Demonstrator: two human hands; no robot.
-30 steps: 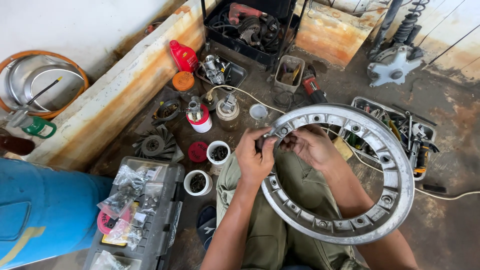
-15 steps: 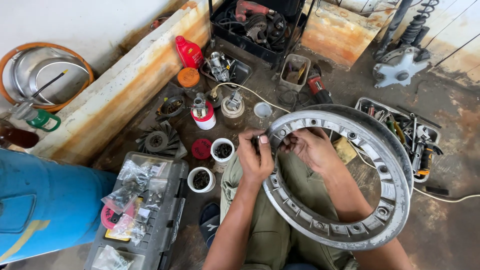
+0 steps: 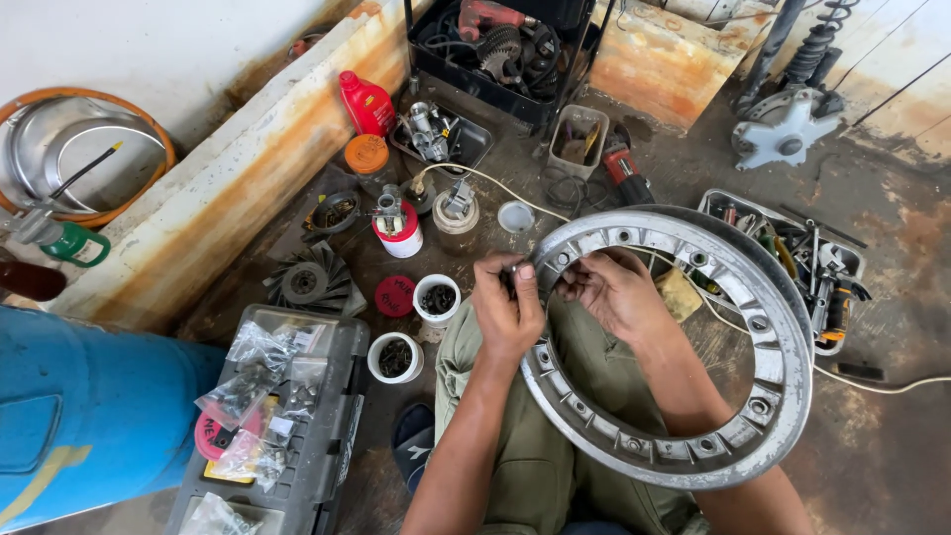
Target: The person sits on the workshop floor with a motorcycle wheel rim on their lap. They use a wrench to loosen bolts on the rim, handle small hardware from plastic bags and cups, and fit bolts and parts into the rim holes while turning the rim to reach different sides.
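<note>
Head view: left hand [image 3: 507, 309] pinches a small fastener at the alloy wheel rim [image 3: 773, 347] on the lap — right hand [image 3: 616, 292] steadies inside; it could drop among floor clutter.

A large grey metal wheel rim [image 3: 783, 337] rests on the person's lap. The left hand [image 3: 507, 309] and right hand [image 3: 616, 289] pinch its edge at ten and eleven o'clock. Two white cups of small parts [image 3: 437, 297] stand at the left hand's nine o'clock, near a grey parts case [image 3: 327, 436].
</note>
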